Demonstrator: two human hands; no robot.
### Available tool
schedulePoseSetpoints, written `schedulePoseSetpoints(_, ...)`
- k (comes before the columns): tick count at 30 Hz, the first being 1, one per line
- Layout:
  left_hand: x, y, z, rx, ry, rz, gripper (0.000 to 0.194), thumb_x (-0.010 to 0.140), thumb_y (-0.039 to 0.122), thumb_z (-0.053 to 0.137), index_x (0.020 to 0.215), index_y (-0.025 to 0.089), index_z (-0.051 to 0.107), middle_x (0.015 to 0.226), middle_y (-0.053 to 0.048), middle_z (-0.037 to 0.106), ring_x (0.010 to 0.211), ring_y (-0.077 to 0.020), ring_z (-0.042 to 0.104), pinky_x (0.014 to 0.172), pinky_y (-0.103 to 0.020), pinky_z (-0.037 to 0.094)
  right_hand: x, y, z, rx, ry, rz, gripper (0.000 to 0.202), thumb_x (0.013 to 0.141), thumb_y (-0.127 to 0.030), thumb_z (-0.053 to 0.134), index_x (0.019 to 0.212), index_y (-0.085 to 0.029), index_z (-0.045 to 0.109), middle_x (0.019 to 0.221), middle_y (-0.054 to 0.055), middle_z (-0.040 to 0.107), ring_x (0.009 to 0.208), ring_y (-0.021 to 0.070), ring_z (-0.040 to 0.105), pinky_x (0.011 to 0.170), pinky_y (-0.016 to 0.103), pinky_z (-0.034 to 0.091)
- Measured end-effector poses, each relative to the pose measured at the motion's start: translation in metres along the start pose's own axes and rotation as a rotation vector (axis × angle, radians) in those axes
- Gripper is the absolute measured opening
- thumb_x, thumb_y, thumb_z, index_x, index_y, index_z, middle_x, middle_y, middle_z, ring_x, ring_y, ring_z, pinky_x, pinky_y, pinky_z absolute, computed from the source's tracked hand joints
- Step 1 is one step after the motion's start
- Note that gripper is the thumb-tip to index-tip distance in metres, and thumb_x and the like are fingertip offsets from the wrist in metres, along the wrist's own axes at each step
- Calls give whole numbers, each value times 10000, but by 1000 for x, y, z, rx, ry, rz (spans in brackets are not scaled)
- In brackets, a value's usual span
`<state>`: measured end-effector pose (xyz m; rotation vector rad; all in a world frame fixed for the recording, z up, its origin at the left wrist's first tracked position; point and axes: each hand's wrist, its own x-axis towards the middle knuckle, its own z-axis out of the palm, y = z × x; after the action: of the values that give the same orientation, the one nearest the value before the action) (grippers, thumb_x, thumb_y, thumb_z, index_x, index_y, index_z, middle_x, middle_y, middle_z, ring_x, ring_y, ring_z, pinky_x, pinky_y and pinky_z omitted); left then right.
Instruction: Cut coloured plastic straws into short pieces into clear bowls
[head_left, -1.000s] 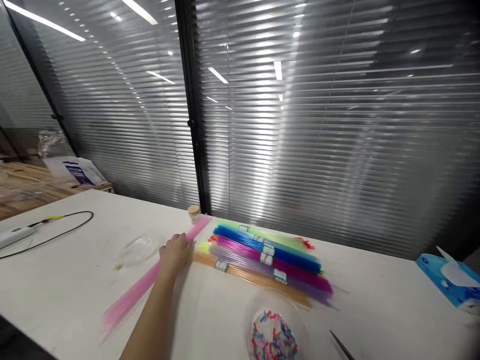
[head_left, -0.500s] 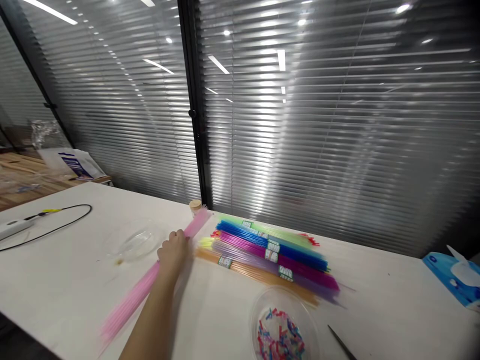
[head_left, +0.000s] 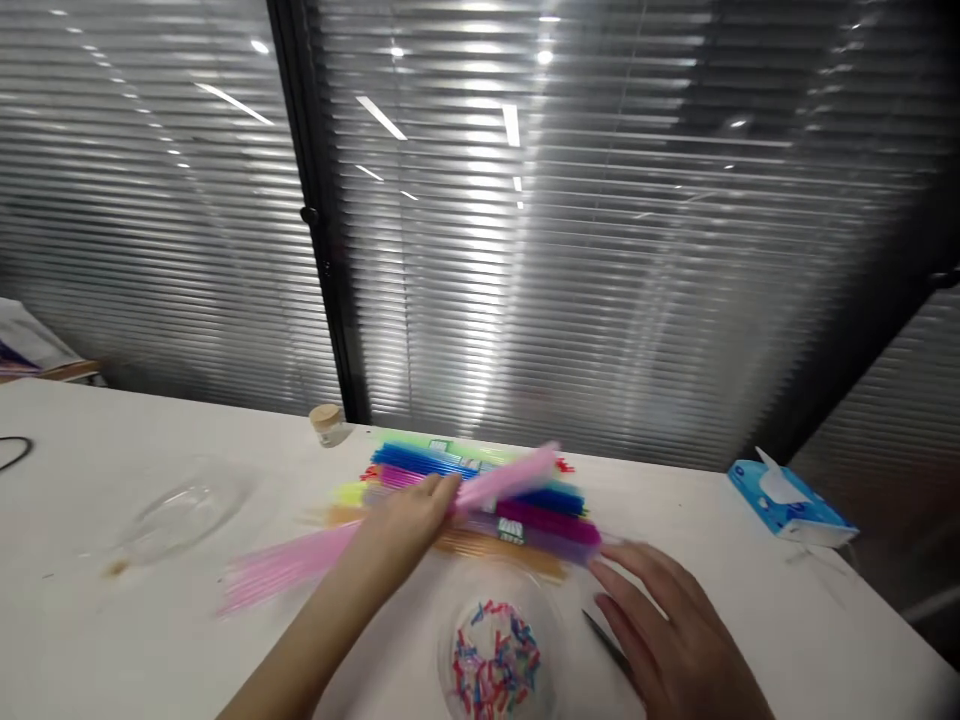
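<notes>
My left hand (head_left: 420, 510) is closed round the middle of a bundle of pink straws (head_left: 292, 568), held slantwise over several coloured bundles. Beneath it lie blue (head_left: 427, 460), magenta (head_left: 555, 525) and orange (head_left: 487, 545) bundles, with green ones (head_left: 405, 438) behind. At their right end is my right hand (head_left: 652, 610), its fingers apart with nothing held; its fingertips are near the purple bundle, and whether they touch I cannot tell. Just in front, a clear round container (head_left: 495, 650) holds small red and blue pieces. A dark pointed tool (head_left: 609, 640) lies partly hidden beside my right hand.
A blue tissue box (head_left: 791, 505) sits at the right of the white table (head_left: 660, 490). A small jar with a wooden lid (head_left: 327, 424) stands at the back edge. Clear plastic (head_left: 176, 515) lies on the left. Window blinds rise behind the table.
My left hand has carried the pink bundle to the right, over the other bundles, and it now lies flatter. My right hand has come into view. The camera has turned right.
</notes>
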<state>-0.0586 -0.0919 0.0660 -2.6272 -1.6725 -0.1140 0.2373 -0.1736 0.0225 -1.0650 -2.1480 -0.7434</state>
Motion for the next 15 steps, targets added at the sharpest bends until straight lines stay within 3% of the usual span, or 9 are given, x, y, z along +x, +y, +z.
schedulePoseSetpoints(3,8,34,-6,50,-6,234,257,952,219,406,1181,201,521,1014,-63,629,868,-213,639,656,-268,438,45,-5,6,47,84,-22,325,884,-94,562,1189,-181,631,1140,108,668,1133,263,562,985,434,425)
schedulePoseSetpoints(5,12,43,-14,70,8,286,269,939,188,416,1183,210,528,971,-46,631,824,-196,634,631,-258,421,63,-1,15,112,91,25,238,901,-90,546,1065,-201,677,1040,77,699,1039,232,602,977,440,414)
schedulePoseSetpoints(9,18,40,-31,95,4,214,265,910,130,419,1118,218,559,973,-33,631,827,-198,635,627,-268,401,79,10,32,285,-31,59,145,932,-178,536,907,-189,678,853,38,703,792,160,624,824,335,488)
schedulePoseSetpoints(11,20,36,-35,58,0,182,236,921,164,423,1109,219,554,1006,-37,632,851,-204,639,621,-269,396,83,11,37,280,-15,65,148,930,-167,529,889,-174,670,902,61,699,857,175,623,819,328,502)
schedulePoseSetpoints(15,20,28,-31,-53,-26,148,193,945,251,408,1081,226,543,1041,-38,638,861,-196,643,596,-253,389,91,12,38,177,94,-13,184,918,-81,496,883,-156,660,1042,101,677,1013,202,601,1000,430,435)
